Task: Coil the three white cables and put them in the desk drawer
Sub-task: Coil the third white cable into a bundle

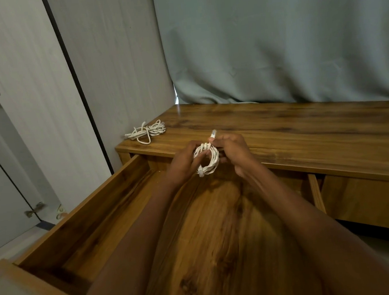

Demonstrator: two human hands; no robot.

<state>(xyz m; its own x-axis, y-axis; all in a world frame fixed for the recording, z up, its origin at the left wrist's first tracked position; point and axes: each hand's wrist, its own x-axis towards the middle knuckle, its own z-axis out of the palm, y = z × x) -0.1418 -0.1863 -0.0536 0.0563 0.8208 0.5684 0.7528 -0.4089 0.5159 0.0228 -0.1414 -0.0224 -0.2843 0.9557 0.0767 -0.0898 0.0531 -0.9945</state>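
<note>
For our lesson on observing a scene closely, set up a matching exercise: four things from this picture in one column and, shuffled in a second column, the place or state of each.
Things:
1. coiled cable
2. loose cables
3. drawer
4. curtain

Places or states:
A. pulled open, no cable visible inside
B. hanging behind the desk
C. held between the left hand and right hand
D. lying tangled at the desk's far left corner

Pairs: 1-C, 2-D, 3-A, 4-B
</note>
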